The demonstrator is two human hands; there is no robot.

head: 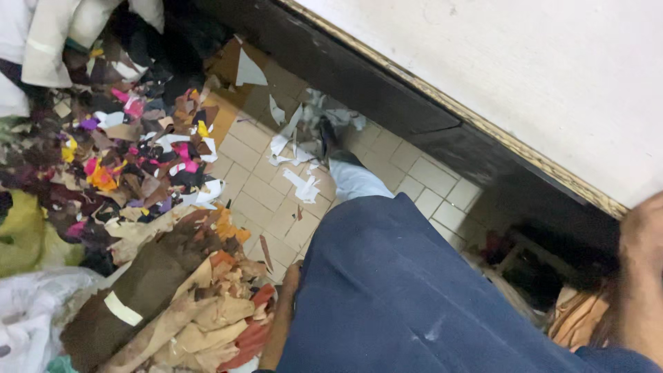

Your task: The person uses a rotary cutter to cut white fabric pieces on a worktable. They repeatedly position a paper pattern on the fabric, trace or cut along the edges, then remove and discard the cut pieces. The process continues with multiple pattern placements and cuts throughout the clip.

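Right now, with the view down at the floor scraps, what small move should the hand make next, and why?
Probably lift the right hand into clearer view over the white table. It is blurred at the frame's edge, holds nothing I can make out, and the scrap pile lies far across the tiled floor.

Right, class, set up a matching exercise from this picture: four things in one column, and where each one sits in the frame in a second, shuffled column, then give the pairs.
Things:
1. heap of coloured scraps
2. white table top
3. blue trouser leg
4. brown folded pieces

Places:
A. bottom centre, running to the lower right
B. upper left, on the floor
C. bottom left, beside the leg
D. upper right, above the dark edge

Pairs: 1-B, 2-D, 3-A, 4-C
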